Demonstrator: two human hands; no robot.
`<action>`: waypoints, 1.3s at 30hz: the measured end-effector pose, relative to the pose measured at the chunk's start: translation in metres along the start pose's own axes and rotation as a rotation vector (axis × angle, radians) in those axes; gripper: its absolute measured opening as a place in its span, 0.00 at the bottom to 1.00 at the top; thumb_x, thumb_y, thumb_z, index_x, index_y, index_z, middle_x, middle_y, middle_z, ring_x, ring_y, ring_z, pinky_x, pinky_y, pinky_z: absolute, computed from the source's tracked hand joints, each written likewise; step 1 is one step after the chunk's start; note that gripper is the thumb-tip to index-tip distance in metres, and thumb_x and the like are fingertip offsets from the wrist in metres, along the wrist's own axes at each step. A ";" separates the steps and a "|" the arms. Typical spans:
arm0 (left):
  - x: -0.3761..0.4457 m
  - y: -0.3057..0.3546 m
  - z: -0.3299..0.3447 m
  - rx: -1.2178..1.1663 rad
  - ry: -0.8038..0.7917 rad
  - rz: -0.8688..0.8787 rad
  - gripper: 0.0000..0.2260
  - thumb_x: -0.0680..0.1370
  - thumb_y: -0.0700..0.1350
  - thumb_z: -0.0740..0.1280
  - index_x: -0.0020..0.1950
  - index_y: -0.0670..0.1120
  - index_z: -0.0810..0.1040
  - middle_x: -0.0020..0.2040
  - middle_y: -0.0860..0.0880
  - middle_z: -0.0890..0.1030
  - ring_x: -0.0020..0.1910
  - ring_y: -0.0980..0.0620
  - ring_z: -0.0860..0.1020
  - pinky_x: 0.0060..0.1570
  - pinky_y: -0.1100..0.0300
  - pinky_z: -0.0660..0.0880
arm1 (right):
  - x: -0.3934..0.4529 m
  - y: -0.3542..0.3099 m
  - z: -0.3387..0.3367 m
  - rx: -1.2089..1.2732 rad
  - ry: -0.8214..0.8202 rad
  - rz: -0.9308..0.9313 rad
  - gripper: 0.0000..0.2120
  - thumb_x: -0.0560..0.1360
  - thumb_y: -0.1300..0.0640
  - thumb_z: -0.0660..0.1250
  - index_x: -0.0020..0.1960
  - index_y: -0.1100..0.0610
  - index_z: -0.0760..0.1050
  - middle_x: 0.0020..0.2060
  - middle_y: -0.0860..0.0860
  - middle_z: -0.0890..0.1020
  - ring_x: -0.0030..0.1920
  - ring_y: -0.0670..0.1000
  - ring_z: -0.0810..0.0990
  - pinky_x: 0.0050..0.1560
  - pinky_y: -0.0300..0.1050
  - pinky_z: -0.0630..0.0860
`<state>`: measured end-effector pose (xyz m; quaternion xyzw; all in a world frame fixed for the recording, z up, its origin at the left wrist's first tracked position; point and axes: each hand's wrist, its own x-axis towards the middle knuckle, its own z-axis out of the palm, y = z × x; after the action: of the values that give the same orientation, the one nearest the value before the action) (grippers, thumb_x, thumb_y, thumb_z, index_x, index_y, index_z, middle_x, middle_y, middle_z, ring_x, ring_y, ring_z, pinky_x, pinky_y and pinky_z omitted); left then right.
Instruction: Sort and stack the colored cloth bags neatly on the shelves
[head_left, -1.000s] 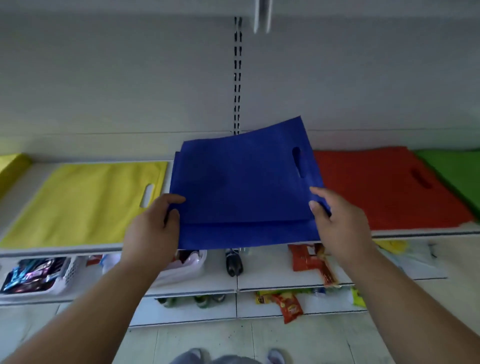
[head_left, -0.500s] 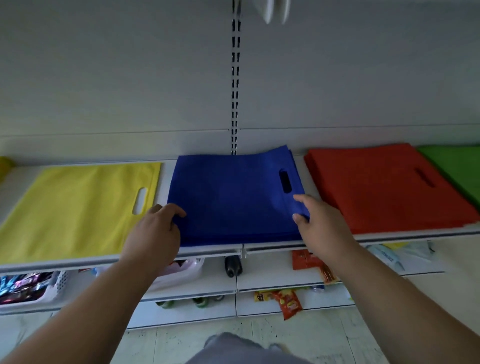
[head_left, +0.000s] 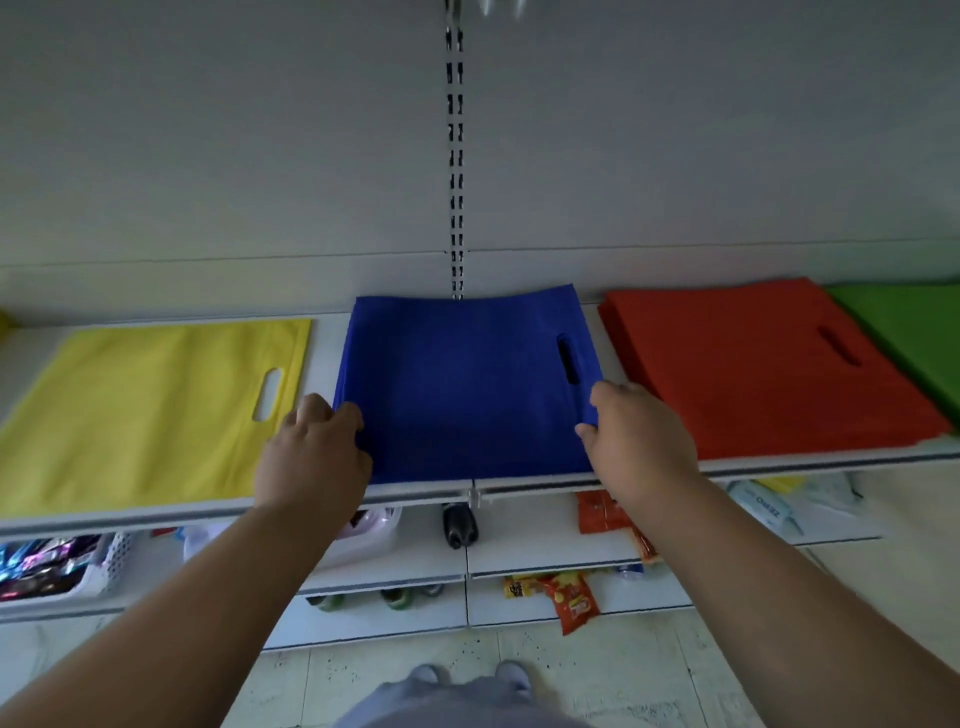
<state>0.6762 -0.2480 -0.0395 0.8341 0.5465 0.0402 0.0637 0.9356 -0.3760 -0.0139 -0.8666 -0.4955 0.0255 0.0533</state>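
A stack of blue cloth bags (head_left: 467, 384) lies flat in the middle of the white shelf (head_left: 519, 491), its handle slot to the right. My left hand (head_left: 311, 457) grips the stack's near-left edge with curled fingers. My right hand (head_left: 636, 441) pinches its near-right edge just below the slot. Yellow bags (head_left: 150, 410) lie to the left, an orange-red stack (head_left: 763, 364) to the right, and green bags (head_left: 914, 332) at the far right edge.
Lower shelves hold a white basket of shiny packets (head_left: 52, 566), a dark bottle (head_left: 460, 525), orange snack packs (head_left: 608, 514) and a white pack (head_left: 763, 509). A red snack bag (head_left: 571, 597) hangs at the bottom shelf. A slotted upright (head_left: 455, 156) runs up the back wall.
The blue bags went from held tilted in the air to lying flat on the shelf. Both hands stayed at the stack's near corners and shifted slightly along its edges.
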 end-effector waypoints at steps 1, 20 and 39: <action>-0.004 0.002 -0.001 0.017 0.018 -0.018 0.13 0.76 0.45 0.64 0.60 0.48 0.74 0.58 0.46 0.71 0.55 0.44 0.73 0.45 0.55 0.72 | 0.000 0.001 -0.002 -0.006 0.014 -0.026 0.09 0.78 0.52 0.66 0.52 0.56 0.70 0.41 0.50 0.73 0.36 0.51 0.74 0.36 0.47 0.75; -0.139 -0.149 -0.043 -0.108 0.352 -0.217 0.11 0.72 0.46 0.63 0.53 0.49 0.78 0.48 0.48 0.79 0.44 0.42 0.79 0.41 0.52 0.75 | -0.044 -0.221 -0.019 0.304 0.202 -0.649 0.18 0.76 0.46 0.64 0.59 0.58 0.74 0.51 0.55 0.77 0.50 0.58 0.76 0.49 0.56 0.75; -0.192 -0.522 -0.096 -0.128 0.338 -0.358 0.13 0.77 0.48 0.67 0.61 0.51 0.77 0.54 0.52 0.79 0.53 0.47 0.78 0.51 0.53 0.74 | -0.114 -0.617 0.010 0.341 0.129 -0.784 0.20 0.77 0.44 0.64 0.65 0.54 0.73 0.56 0.53 0.76 0.57 0.57 0.74 0.54 0.52 0.72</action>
<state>0.1128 -0.2121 -0.0221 0.6997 0.6848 0.2014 0.0303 0.3485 -0.1629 0.0482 -0.5912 -0.7717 0.0307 0.2323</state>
